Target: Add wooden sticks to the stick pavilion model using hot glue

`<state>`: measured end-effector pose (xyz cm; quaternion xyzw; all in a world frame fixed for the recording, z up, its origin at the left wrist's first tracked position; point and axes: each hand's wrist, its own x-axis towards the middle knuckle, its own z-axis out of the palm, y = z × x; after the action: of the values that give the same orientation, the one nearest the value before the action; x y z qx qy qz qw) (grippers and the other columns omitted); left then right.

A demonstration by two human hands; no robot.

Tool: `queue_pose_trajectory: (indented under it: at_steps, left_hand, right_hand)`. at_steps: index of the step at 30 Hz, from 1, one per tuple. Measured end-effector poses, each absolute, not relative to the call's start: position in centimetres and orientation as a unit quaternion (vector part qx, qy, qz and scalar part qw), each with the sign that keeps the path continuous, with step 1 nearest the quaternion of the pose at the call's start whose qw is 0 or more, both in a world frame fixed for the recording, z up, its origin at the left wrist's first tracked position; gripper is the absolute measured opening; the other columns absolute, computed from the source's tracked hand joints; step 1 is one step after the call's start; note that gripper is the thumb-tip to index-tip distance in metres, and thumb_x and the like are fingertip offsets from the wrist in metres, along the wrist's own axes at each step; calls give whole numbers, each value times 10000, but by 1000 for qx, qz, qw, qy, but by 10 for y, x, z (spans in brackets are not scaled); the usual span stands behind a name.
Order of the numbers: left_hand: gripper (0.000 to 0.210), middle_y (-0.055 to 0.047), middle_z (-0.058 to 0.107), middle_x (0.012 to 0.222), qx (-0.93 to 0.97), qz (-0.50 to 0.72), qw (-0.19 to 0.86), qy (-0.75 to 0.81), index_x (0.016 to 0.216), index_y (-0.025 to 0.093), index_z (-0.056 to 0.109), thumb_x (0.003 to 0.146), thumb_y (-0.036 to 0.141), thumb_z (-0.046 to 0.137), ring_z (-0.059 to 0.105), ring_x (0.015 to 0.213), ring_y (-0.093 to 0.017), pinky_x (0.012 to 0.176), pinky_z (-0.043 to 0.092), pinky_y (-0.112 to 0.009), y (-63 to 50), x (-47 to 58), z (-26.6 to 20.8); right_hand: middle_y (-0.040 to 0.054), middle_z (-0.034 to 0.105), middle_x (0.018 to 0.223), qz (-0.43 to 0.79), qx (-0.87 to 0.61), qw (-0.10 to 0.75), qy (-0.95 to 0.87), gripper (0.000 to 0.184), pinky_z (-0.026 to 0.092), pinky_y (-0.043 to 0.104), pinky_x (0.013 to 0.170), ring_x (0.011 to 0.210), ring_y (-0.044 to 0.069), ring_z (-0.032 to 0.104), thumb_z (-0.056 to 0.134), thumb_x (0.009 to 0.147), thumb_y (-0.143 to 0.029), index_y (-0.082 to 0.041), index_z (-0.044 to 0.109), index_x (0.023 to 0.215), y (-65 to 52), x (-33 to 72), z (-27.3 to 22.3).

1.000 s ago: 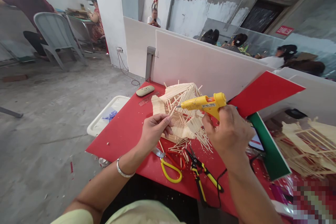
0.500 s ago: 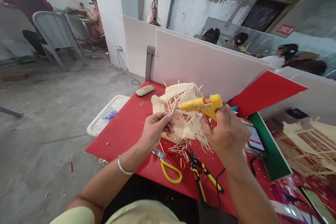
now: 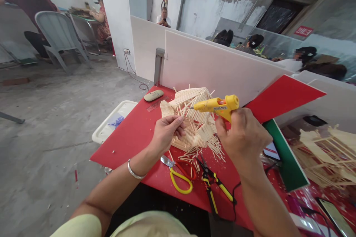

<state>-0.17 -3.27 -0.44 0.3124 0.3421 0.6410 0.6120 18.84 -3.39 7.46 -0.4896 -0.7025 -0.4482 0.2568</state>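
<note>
My right hand (image 3: 244,137) grips a yellow hot glue gun (image 3: 217,105) by its handle, its nozzle aimed left above the model. My left hand (image 3: 169,131) is closed in a pinch on a thin wooden stick, mostly hidden by the fingers, below and left of the nozzle. Behind both hands stands a model building of pale wooden sticks (image 3: 191,98) with sloped, slatted roofs. Loose cut sticks (image 3: 217,148) are scattered at its front right. The nozzle is apart from my left fingertips.
On the red tabletop (image 3: 125,137) lie scissors (image 3: 180,181) with red and yellow handles, pliers (image 3: 213,185) and a glasses case (image 3: 154,95). White panels (image 3: 217,63) border the back. A phone (image 3: 271,150), a green board (image 3: 292,166) and another stick model (image 3: 328,155) are at right. People sit beyond.
My right hand has drawn the glue gun slightly up and to the right, so its nozzle is farther from my left fingertips. My left hand stays pinched in nearly the same spot.
</note>
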Motion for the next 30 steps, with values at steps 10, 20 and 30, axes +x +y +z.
queue_pose_trajectory:
  at_steps: [10, 20, 30]
  left_hand:
    - [303, -43, 671, 655, 298, 644, 609, 353, 765, 97, 670, 708, 364, 800, 582, 448, -92, 363, 429, -187, -24, 4, -3]
    - [271, -44, 678, 655, 283, 634, 628, 352, 754, 88, 676, 708, 320, 810, 592, 454, -85, 362, 418, -167, -19, 6, 2]
    - [213, -50, 673, 623, 277, 586, 672, 358, 700, 76, 680, 715, 249, 804, 574, 453, -70, 387, 442, -172, -11, -2, 13]
  right_hand:
    - [33, 581, 771, -454, -483, 233, -711, 264, 260, 311, 561, 658, 158, 472, 514, 898, -307, -145, 590, 1092, -28, 184, 77]
    - [34, 582, 769, -457, -484, 253, -702, 261, 242, 308, 561, 639, 149, 456, 527, 882, -338, -147, 596, 1046, -27, 192, 81]
    - [52, 571, 782, -449, -500, 267, -691, 288, 218, 316, 566, 660, 157, 451, 541, 852, -358, -157, 593, 1051, -25, 200, 83]
